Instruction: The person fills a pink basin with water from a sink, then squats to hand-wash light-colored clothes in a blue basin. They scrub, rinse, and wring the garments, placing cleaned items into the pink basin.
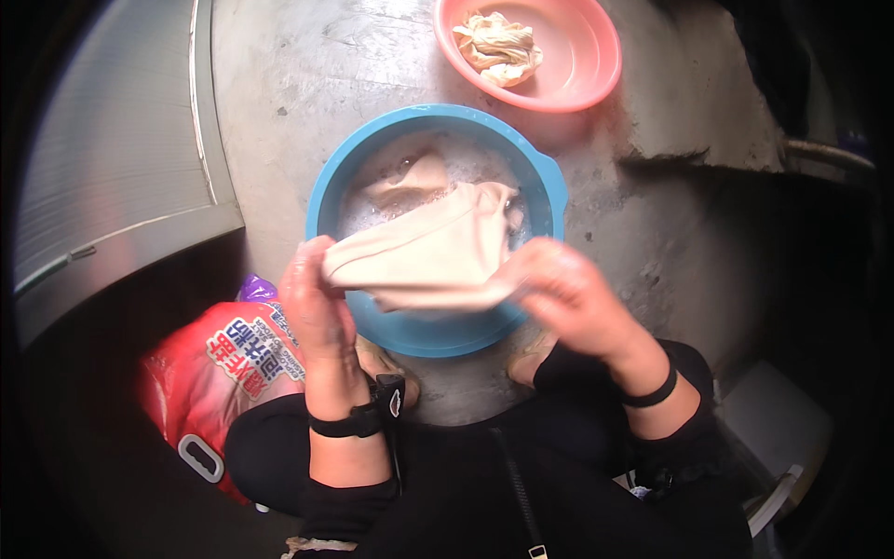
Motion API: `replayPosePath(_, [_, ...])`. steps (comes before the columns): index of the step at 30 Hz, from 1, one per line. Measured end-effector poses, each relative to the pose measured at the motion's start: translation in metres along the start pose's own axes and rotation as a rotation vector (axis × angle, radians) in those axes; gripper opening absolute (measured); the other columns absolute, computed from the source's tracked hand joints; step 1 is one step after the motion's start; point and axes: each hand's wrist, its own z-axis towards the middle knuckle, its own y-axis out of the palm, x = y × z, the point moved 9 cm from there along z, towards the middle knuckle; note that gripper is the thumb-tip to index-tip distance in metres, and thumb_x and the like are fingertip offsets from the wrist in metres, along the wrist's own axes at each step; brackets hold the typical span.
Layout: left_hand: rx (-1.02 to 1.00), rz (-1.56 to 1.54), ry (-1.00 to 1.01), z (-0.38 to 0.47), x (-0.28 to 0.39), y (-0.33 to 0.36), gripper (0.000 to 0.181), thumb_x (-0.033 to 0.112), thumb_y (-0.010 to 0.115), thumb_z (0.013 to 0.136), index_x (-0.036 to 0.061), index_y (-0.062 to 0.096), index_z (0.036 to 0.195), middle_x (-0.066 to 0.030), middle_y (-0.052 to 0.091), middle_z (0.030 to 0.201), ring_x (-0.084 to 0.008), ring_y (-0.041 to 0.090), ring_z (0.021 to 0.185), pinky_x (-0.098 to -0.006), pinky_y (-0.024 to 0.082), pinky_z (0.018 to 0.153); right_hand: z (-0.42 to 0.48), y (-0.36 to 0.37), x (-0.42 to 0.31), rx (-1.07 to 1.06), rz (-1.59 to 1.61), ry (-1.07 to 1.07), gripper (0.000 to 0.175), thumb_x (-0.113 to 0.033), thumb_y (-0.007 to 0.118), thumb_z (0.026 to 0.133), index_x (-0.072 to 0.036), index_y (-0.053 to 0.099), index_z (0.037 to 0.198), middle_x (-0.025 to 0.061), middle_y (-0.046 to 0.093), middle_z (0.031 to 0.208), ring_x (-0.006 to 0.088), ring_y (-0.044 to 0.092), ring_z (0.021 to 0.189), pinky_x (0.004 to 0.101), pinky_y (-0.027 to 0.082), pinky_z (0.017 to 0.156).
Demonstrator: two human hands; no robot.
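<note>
A pale pink wet cloth garment (433,244) is stretched between my two hands over a blue plastic basin (436,342). My left hand (314,300) grips its left end at the basin's near left rim. At the near right rim, my right hand (566,297) has hold of the other end, slightly blurred. The garment's far part hangs down towards soapy water (363,216) with foam on it. More pale fabric (422,175) lies in the water at the far side of the basin.
Beyond the blue basin, a pink plastic basin (576,63) holds a crumpled cream cloth (496,49). A red bag of washing powder (223,363) with a white handle stands at my left. A framed panel (119,154) is at the far left. Both basins are on a grey concrete floor (279,133).
</note>
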Motion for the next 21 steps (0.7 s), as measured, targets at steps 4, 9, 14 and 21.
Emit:
replayPosePath(4, [-0.022,0.189,-0.150,0.014,-0.013,-0.012,0.022,0.019,0.057,0.097,-0.0021,0.065,0.096,-0.0087,0.067,0.091,-0.0156,0.060,0.086,-0.0272,0.046,0.081,-0.013,0.060,-0.003,-0.174,-0.058,-0.068,0.029,0.001,0.068,0.075,-0.008,0.068,0.103,0.0123,0.063,0.095,0.0342,0.061,0.091,0.0407,0.051,0.079])
replayPosePath(9, [-0.273,0.703,-0.074,0.002,-0.019,0.020,0.031,0.030,0.069,0.092,0.0005,0.065,0.101,-0.0055,0.067,0.091,-0.0109,0.058,0.086,-0.0257,0.046,0.077,-0.024,0.083,0.007,-0.239,-0.070,-0.064,0.028,0.001,0.068,0.072,-0.007,0.067,0.100,0.0113,0.062,0.092,0.0339,0.061,0.089,0.0413,0.050,0.077])
replayPosePath(14, [-0.549,1.030,-0.423,-0.025,-0.057,0.025,0.048,0.026,0.083,0.078,-0.0031,0.064,0.111,-0.0065,0.064,0.090,-0.0118,0.058,0.072,-0.0269,0.047,0.064,-0.022,0.083,0.000,-0.318,-0.102,-0.047,0.029,0.001,0.068,0.072,-0.007,0.067,0.099,0.0106,0.063,0.093,0.0336,0.061,0.091,0.0409,0.050,0.079])
replayPosePath(21, [-0.494,0.635,-0.409,-0.017,-0.050,0.023,0.020,0.025,0.072,0.091,0.0058,0.065,0.093,-0.0015,0.066,0.078,-0.0093,0.060,0.064,-0.0239,0.048,0.058,-0.012,0.020,0.004,0.042,-0.111,-0.058,0.038,0.004,0.064,0.078,-0.010,0.070,0.112,0.0120,0.064,0.114,0.0302,0.061,0.106,0.0376,0.049,0.093])
